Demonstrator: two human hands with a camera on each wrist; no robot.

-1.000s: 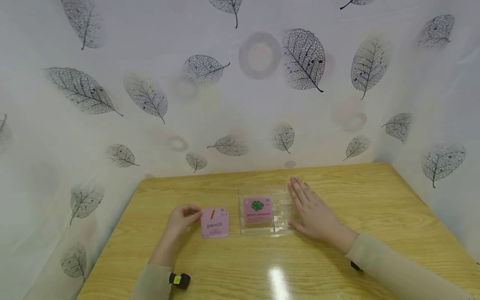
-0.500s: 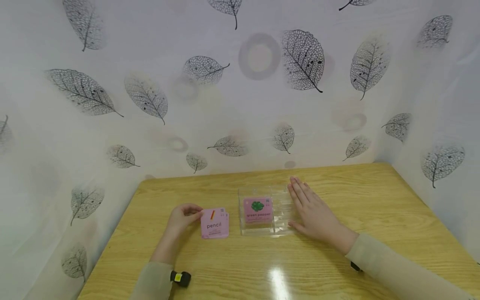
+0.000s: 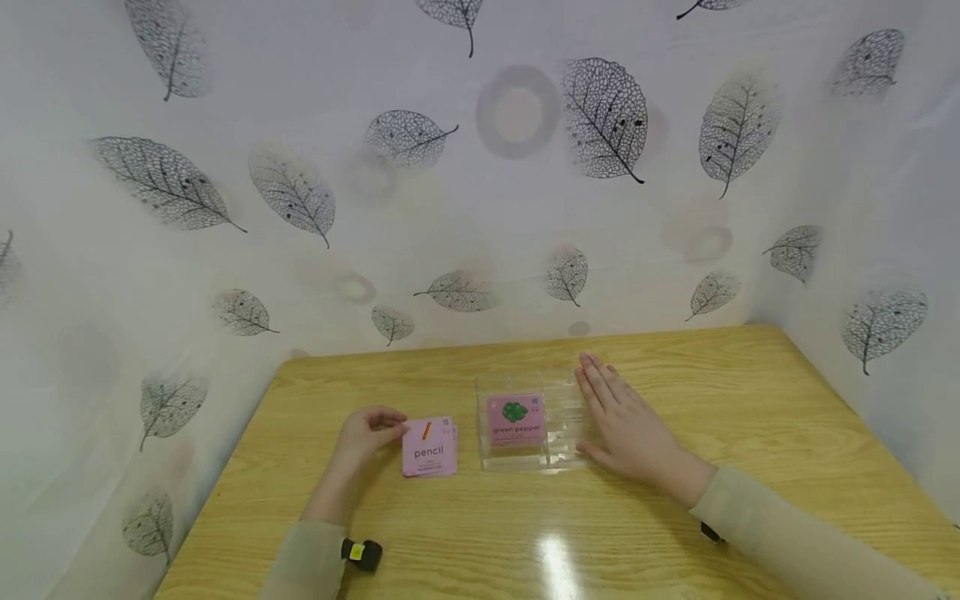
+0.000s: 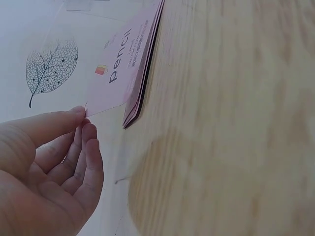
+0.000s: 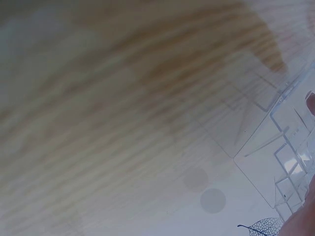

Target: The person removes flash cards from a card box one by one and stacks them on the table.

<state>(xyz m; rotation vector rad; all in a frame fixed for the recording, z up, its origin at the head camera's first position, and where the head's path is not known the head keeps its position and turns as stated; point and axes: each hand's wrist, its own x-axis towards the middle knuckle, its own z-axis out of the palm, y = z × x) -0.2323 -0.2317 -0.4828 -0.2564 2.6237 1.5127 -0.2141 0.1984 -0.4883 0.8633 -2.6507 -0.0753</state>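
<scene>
My left hand [image 3: 363, 437] pinches the upper left corner of a pink card [image 3: 430, 452] printed "pencil" between thumb and fingers. In the left wrist view, the held corner of this card stands raised off a thin stack of pink cards [image 4: 135, 115] on the table. To the right is a clear plastic organizer box [image 3: 562, 455], with a pink "green pepper" card [image 3: 517, 421] in its larger left compartment. My right hand [image 3: 633, 429] rests with straight fingers along the box's right side, covering part of the smaller compartments.
Both hands work over a wooden table [image 3: 465, 542]. A pale curtain [image 3: 517, 208] with leaf prints hangs behind it and at both sides. A black wrist camera [image 3: 363, 554] sits at the left cuff.
The pencil card has shifted very slightly over the stack, its corner still in the left hand's pinch. My right hand and the box have stayed in place.
</scene>
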